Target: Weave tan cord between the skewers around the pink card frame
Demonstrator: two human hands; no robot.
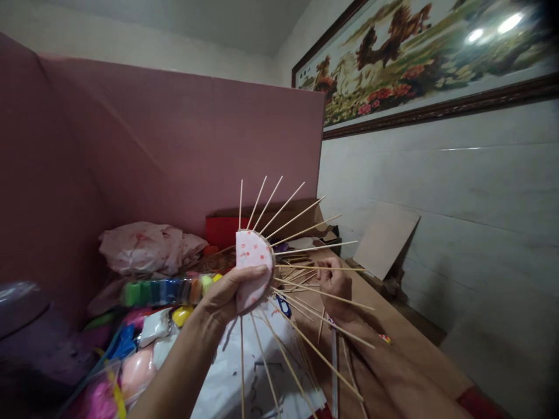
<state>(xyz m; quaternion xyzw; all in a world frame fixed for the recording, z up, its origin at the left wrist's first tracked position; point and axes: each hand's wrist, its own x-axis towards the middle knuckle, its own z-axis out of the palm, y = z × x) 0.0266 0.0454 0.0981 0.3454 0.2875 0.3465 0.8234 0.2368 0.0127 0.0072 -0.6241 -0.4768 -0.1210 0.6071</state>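
- At the centre, a spotted half-disc [257,250], straight edge upright and facing left.
- From its curve, thin sticks [282,208] fan up, right and down.
- Left hand [227,288], nearer, pinches its lower part, thumb in front.
- Right hand [338,285], right of the half-disc, curls beside one stick; whether it grips is unclear.
- Below, the brown table [410,331].

Framed horse picture [393,64], brown frame, glare spots top right, on pale wall [471,174]. Pink panel [183,139] behind bench [419,326]. Crumpled pink bundle [144,247] at panel's foot, red item [220,228] right of it. Multicoloured row of packs [159,292], bright packets [137,369] nearer. Flat board [384,238] tilted by the wall. Far-left wrapped object [35,343], blurry.
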